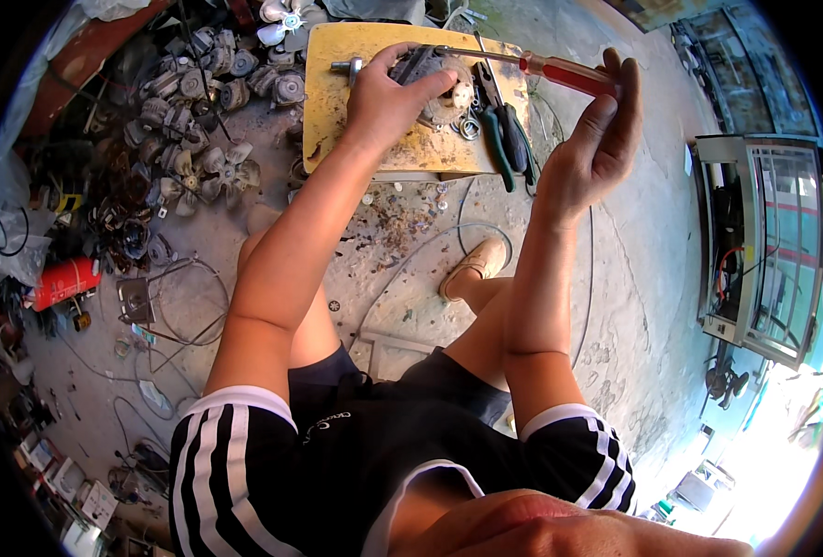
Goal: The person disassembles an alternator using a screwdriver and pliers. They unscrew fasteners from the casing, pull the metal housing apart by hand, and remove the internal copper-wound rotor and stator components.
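The small motor [439, 110], or what looks like one, sits on the yellow table [328, 102] near its far edge, partly hidden by the left hand [383, 97]. It is probably dense and fairly heavy for its bulk, stiff throughout, and perhaps slippery where the dirt is greasy; the pale piece on its side looks the easiest part to chip. The dark, blocky side seems the surest hold, and the left hand is there: thumb over the top, the other fingers around the far side, clamped on it.

The screwdriver [569, 74] lies almost level, its thin metal shaft reaching the motor's upper edge. Its red, translucent handle ends against the right hand [597, 162], whose fingers are nearly straight with the thumb apart; whether they grip firmly I cannot tell.

The motor's rounded body is rough, brown and crusted, beside that straight-edged dark block. Smooth metal rings [469, 128] lie just beside it, then pliers [495, 148] with dark green handles. A shiny cylindrical fitting [346, 67] lies left of the hand. The tabletop's yellow surface is scuffed and stained; dusty grey motor bodies [193, 84] heap on the concrete floor [615, 269].
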Motion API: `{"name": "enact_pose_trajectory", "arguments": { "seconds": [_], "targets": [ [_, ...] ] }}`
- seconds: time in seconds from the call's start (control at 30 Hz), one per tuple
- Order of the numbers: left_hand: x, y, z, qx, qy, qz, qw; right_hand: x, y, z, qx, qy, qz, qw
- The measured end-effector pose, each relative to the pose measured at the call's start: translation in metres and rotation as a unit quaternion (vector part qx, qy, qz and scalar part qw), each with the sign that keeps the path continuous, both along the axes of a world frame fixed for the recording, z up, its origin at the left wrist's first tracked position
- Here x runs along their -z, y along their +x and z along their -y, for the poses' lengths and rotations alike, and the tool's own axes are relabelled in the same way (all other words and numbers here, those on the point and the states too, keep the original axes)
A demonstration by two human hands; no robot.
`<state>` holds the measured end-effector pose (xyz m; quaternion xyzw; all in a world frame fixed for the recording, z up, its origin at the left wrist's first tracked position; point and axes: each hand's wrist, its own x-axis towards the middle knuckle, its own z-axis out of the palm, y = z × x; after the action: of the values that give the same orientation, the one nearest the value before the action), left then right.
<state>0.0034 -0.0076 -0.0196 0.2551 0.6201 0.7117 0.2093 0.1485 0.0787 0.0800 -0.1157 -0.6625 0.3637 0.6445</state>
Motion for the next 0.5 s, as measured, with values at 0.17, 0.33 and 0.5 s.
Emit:
{"name": "enact_pose_trajectory", "arguments": {
  "seconds": [0.17, 0.33, 0.5],
  "targets": [
    [0.000, 0.001, -0.001, 0.007, 0.006, 0.013, 1.000, 0.012, 0.015, -0.014, 0.047, 0.044, 0.112, 0.992],
    [-0.008, 0.007, 0.002, 0.019, 0.000, 0.027, 0.999, 0.003, 0.002, -0.001, -0.052, -0.004, -0.028, 0.998],
    [-0.006, 0.008, 0.001, 0.032, 0.013, 0.057, 0.998, 0.011, 0.019, -0.012, 0.077, 0.062, 0.126, 0.987]
  ]
}}
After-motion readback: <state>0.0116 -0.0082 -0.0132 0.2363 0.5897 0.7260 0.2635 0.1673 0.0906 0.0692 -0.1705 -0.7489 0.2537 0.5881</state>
